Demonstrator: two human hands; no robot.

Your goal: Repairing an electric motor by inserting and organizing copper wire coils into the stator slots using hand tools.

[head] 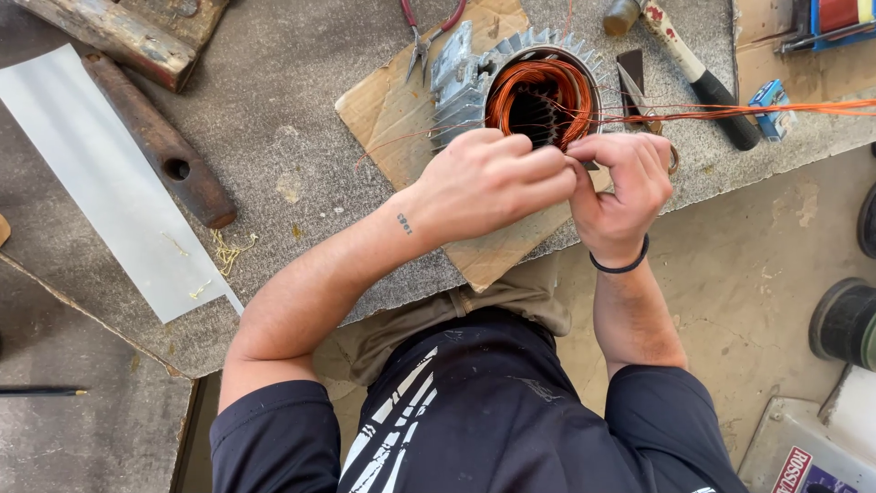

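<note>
Head view: left hand (488, 183) and right hand (620, 187) pinch copper wire (730, 111) beside the finned stator (529, 87)

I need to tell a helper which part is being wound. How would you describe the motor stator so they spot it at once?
On the grey workbench, find the cardboard sheet. The stator stands on it above both hands: a finned grey metal ring, alone packed with copper wire.

Grey, worn workbench top (274, 110), edge chipped. Directly on it: cardboard piece (392, 114) under a finned motor stator (529, 87) with copper windings; red-handled pliers (429, 32) partly on the cardboard; rusty metal cylinder (160, 141); white plastic sheet (100, 183); wooden block (119, 32) top left; black-handled tool (707, 82); small blue box (771, 105).
</note>
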